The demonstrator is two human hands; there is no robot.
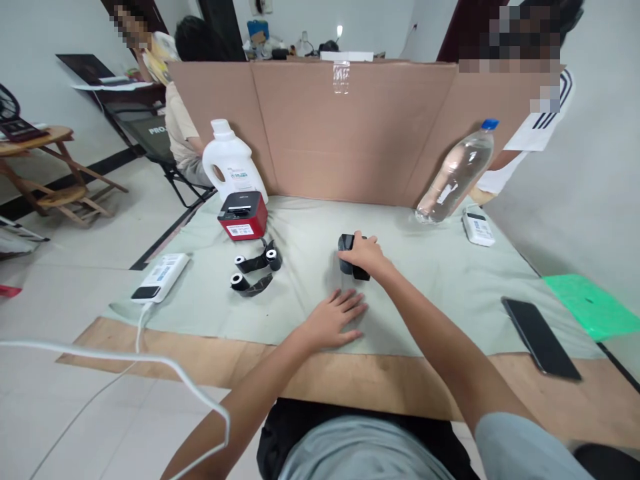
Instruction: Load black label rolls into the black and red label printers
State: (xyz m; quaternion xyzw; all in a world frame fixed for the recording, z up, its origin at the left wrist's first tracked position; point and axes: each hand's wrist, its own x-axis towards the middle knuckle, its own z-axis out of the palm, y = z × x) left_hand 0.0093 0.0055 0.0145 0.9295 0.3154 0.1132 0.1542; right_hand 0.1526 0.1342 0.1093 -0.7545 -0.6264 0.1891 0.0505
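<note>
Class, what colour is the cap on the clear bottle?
The cap is blue, seen best in the head view.

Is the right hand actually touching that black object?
Touching: the head view shows the right hand on the black object, its thumb and fingers laid across it.

It looks like an indoor workroom: a cardboard screen (350, 133) stands along the far edge of the cloth-covered worktop (310, 227), with folding chair (150, 137), wooden stool (63, 193) and tiled floor (100, 267) beyond its left edge.
</note>
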